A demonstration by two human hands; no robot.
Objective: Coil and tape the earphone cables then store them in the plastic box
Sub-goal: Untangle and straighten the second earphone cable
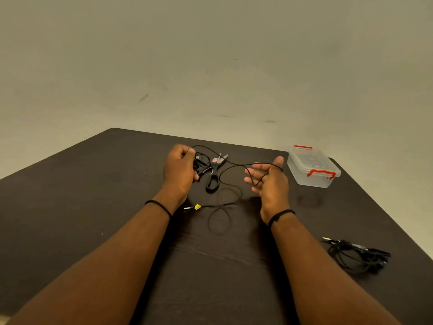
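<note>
A dark brown wooden counter (93,207) fills the lower half of the frame, set against a plain beige wall (210,55) that takes up the upper half. Two bare forearms rise from the bottom edge towards the middle, each with a thin black wristband.

The left hand (179,171), left of centre, has its fingers clenched around a bunched end of a thin black earphone cable (230,198). The right hand (269,181), right of centre, has its fingers spread and loosely bent, with the cable looped over the thumb and running between the fingers. From the hands the cable drops in loose loops onto the counter at centre and ends in a plug with a yellow tag (197,206) below the left hand.

A clear plastic box with red latches (312,167), lid on, stands at the right of the frame, just beyond the right hand. A second bundle of black earphone cable (358,255) lies at lower right. Black-handled scissors (214,174) lie between the hands, partly under the cable.
</note>
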